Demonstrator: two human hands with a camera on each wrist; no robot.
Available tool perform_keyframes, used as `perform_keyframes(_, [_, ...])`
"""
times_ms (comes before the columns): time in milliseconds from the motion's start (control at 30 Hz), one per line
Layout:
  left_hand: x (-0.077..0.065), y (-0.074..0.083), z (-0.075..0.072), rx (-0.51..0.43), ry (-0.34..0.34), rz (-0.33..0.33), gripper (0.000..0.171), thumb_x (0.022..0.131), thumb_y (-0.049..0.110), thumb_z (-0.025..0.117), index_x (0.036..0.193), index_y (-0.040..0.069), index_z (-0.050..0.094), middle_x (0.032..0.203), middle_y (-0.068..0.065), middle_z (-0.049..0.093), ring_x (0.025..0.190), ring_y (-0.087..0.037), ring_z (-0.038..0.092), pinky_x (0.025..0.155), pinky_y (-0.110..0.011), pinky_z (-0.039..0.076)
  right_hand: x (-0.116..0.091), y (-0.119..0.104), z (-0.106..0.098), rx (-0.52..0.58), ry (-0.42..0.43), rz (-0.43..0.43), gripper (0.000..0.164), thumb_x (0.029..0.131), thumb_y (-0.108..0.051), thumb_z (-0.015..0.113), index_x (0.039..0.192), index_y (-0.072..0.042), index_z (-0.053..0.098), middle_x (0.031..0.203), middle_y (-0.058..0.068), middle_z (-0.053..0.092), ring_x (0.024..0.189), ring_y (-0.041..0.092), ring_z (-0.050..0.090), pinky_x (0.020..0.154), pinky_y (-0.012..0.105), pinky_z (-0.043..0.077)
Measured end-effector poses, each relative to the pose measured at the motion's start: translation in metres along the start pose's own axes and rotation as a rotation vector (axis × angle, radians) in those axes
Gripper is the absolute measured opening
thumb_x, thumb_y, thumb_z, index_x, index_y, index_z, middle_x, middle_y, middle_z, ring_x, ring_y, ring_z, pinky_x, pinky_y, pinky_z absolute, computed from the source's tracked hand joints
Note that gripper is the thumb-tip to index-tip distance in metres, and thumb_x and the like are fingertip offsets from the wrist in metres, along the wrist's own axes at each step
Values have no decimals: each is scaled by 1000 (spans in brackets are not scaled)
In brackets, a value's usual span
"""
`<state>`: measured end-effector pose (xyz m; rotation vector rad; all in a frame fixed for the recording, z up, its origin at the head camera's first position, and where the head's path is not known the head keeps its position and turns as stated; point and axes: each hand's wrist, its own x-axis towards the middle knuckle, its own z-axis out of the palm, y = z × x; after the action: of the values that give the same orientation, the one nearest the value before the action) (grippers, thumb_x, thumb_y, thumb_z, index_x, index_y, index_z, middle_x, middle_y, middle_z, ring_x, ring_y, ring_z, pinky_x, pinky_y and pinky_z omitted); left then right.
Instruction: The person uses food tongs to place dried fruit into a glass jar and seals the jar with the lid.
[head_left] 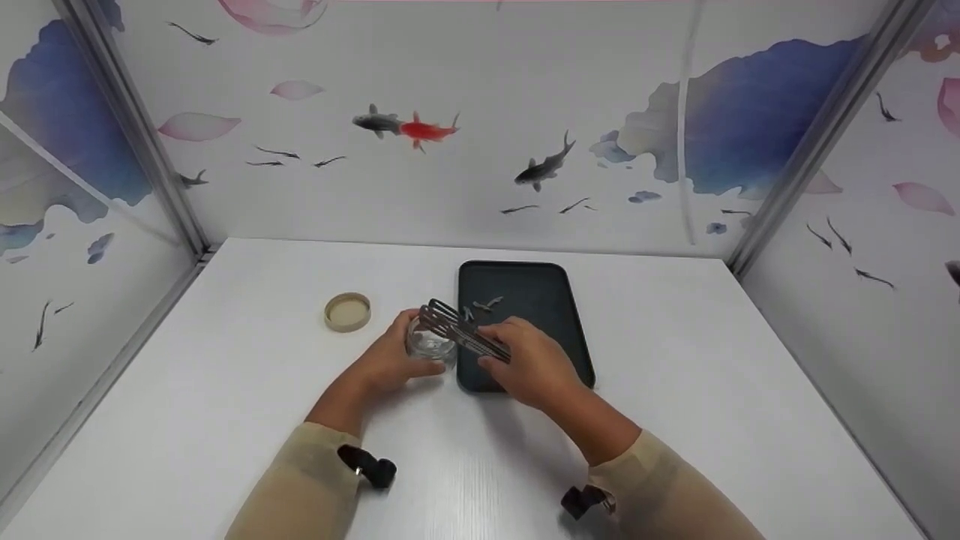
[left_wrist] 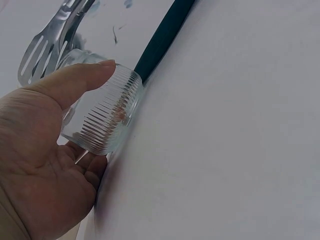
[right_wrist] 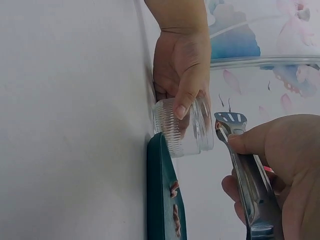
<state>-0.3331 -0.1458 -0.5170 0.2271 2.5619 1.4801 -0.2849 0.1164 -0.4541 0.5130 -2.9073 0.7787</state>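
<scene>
My left hand (head_left: 386,360) grips a clear ribbed glass jar (left_wrist: 95,117), thumb on one side and fingers round the other. The jar stands upright beside the left edge of a dark tray (head_left: 536,289). In my right hand (head_left: 536,367) are metal tongs (right_wrist: 250,185) with slotted ends, which are close over the jar's mouth. A small brownish piece (right_wrist: 220,132) shows between the tong tips. Several small brownish, twisted pieces (head_left: 489,304) lie on the tray. Something reddish-brown shows through the jar's wall in the left wrist view.
A round tan lid (head_left: 347,312) lies on the white table (head_left: 262,360), left of and behind the jar. Printed panels (head_left: 465,195) with fish and petals enclose the table at the back and both sides, with metal posts (head_left: 139,127) at the corners.
</scene>
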Motion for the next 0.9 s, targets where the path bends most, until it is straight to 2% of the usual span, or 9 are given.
perform_keyframes(300, [1, 0, 0, -33, -16, 12, 105, 80, 30, 95, 163, 28, 30, 165, -7, 48, 154, -32, 45, 129, -56, 31, 1, 1, 2, 3, -8, 5, 49, 97, -36, 81, 144, -31, 68, 116, -10, 67, 90, 10, 59, 78, 32, 52])
perform_keyframes(567, [2, -2, 0, 15, -3, 34, 102, 81, 31, 95, 162, 28, 32, 163, -10, 49, 155, -33, 44, 130, -56, 30, 3, 2, 4, 12, -14, 48, 63, 91, -46, 84, 149, -31, 63, 131, -7, 67, 108, 14, 65, 94, 41, 59])
perform_keyframes(767, [2, -3, 0, 23, -3, 22, 106, 80, 32, 94, 164, 26, 29, 165, -9, 47, 156, -32, 42, 130, -56, 30, 7, 5, 1, 14, -5, 67, 65, 91, -47, 83, 150, -29, 62, 135, -5, 66, 106, 15, 64, 94, 43, 58])
perform_keyframes(900, [2, -3, 0, 15, -3, 6, 106, 80, 32, 95, 163, 28, 30, 163, -9, 49, 154, -33, 46, 128, -56, 32, 11, 10, -2, 21, -2, 112, 65, 91, -47, 82, 150, -29, 62, 136, -4, 66, 108, 15, 64, 97, 44, 58])
